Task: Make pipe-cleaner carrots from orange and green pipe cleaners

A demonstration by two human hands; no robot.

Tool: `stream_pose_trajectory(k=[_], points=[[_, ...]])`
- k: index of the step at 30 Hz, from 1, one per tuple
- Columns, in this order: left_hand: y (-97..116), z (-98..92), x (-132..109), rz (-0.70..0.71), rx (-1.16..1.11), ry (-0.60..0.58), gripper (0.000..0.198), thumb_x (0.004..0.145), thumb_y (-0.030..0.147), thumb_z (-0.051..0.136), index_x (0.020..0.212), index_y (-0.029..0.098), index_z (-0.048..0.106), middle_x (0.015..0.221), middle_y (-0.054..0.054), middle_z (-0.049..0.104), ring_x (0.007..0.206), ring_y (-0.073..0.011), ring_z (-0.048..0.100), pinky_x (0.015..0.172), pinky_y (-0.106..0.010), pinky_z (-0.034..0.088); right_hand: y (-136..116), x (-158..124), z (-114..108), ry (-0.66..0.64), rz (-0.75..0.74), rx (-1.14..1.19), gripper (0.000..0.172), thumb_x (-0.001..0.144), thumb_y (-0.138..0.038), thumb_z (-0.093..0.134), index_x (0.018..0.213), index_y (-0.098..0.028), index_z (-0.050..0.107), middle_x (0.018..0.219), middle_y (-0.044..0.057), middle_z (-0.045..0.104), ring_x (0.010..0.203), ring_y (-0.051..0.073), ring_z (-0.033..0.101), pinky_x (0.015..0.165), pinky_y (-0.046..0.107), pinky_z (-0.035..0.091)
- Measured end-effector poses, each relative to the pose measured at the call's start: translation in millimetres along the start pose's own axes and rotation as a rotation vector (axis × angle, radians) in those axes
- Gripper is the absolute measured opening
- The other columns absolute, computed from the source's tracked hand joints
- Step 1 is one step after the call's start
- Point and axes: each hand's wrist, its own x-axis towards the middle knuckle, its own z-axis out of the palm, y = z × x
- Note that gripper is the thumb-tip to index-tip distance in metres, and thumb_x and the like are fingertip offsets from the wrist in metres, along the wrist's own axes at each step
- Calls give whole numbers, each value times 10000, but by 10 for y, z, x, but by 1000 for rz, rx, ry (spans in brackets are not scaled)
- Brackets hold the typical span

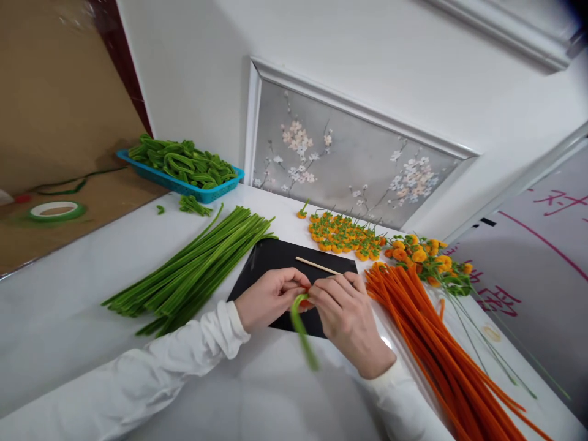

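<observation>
Over a black mat point(261, 260), my left hand point(273, 297) and my right hand point(342, 312) meet with fingertips pinched together. Between them is a small orange pipe-cleaner flower head point(305, 302), mostly covered by the fingers. A green pipe cleaner point(301, 337) curves down from it toward me, its lower end blurred and loose. The fingers of both hands are closed on this piece; which fingers grip the green strand is hard to make out. Just beyond my right hand, a thin wooden stick point(316, 265) lies on the mat.
Green pipe cleaners point(197, 263) lie bundled at left, orange ones point(427, 343) at right. Small yellow-orange flowers point(344, 233) cover the back, beside stemmed flowers point(420, 254). A blue basket point(184, 184) holds green looped pieces. Green tape point(57, 211) lies on cardboard at far left.
</observation>
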Motion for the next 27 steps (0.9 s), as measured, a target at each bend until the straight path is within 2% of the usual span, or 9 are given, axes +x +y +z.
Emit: stream_pose_trajectory(k=[5,9,13,18,21,24,27], points=[[-41,-7,-35,201,203,31,98,825,212,539,858,147,606,703,-10,634,665,-126,617,662,-261,539,-104,-2,89,75,165,6,165,917,-158,454,846,-188,600,792,50,627,770,178,553,749,348,352],[-102,-3,-62,340,354,54,200,848,171,496,1025,174,589,924,-57,666,845,-164,643,783,-290,530,-146,-14,120,127,218,34,160,914,-178,472,799,-183,584,771,52,627,746,188,561,709,350,383],[-102,22,-57,346,210,88,320,785,153,587,1101,185,541,1102,-98,646,1056,-208,613,930,-342,481,-165,-29,132,156,243,166,171,920,-152,458,911,-184,625,864,74,655,800,186,603,731,334,458],[-57,22,-38,285,128,126,236,791,152,583,1024,156,542,1026,-102,680,992,-205,646,893,-333,498,-185,-27,154,160,291,344,222,916,-147,448,1019,-185,641,936,95,669,858,189,634,776,326,519],[-65,-4,-63,387,293,170,252,819,114,516,1063,170,552,1068,-90,674,1007,-197,643,890,-315,498,-146,-25,153,146,392,515,188,908,-184,479,992,-197,647,900,73,685,791,175,645,721,297,532],[-78,-30,-112,556,577,160,433,817,23,420,1187,214,540,1152,-69,647,1095,-187,593,957,-329,465,-107,-10,120,121,562,730,138,897,-253,520,950,-189,630,861,53,683,733,158,641,645,262,528],[-78,-39,-147,653,769,115,591,798,-24,372,1317,241,467,1231,-54,612,1184,-185,520,1023,-356,423,-133,24,65,110,620,869,155,828,-272,622,954,-188,593,847,30,663,734,148,626,656,254,530]])
